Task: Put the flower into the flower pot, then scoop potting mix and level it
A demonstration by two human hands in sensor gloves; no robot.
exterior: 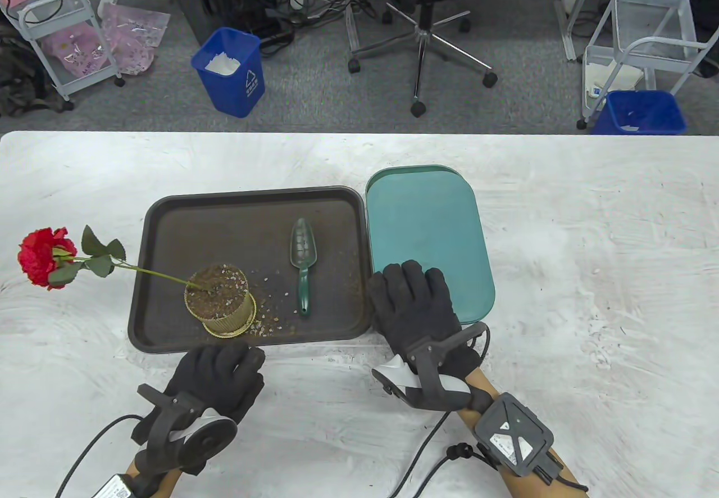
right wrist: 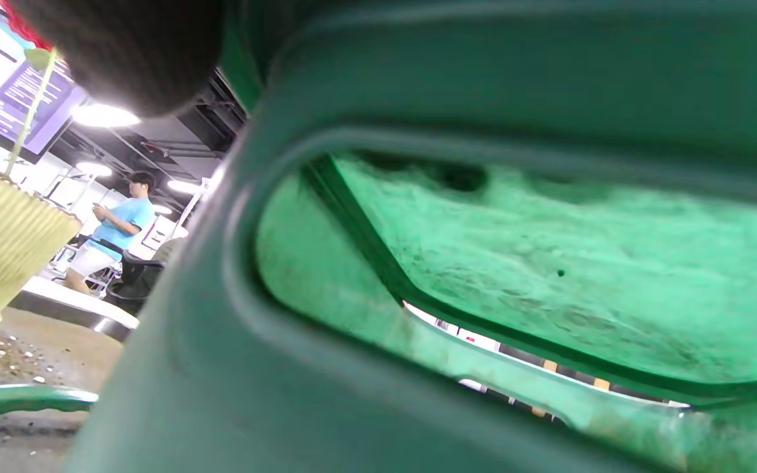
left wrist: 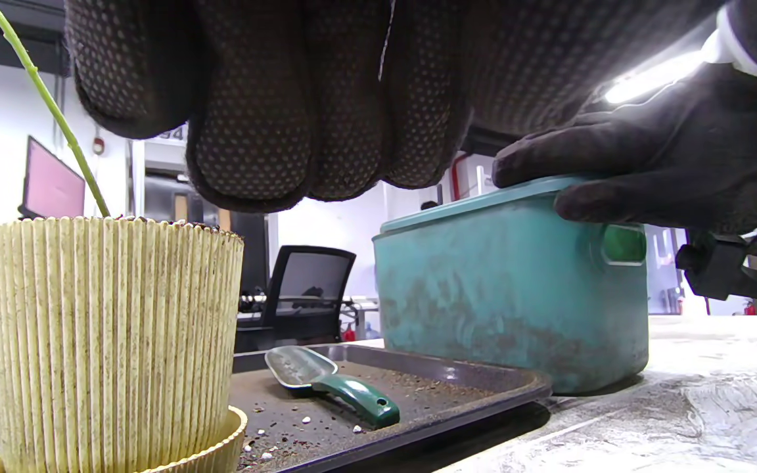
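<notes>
Now right hand (exterior: pixel 413 307) atop teal box (exterior: pixel 427 228).

Flower pot (exterior: pixel 220 300) and scoop (exterior: pixel 304 265) on tray (exterior: pixel 168 239), lidded bin (exterior: pixel 429 228) right.

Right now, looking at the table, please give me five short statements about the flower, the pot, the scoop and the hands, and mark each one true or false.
1. The red flower has its stem in the flower pot and leans to the left. True.
2. The green scoop is held in the left hand. False: it lies on the brown tray, and no hand touches it.
3. The right hand rests on the lid of the teal box. True.
4. The teal box is open. False: its lid is on.
5. The flower pot stands on the brown tray. True.
</notes>
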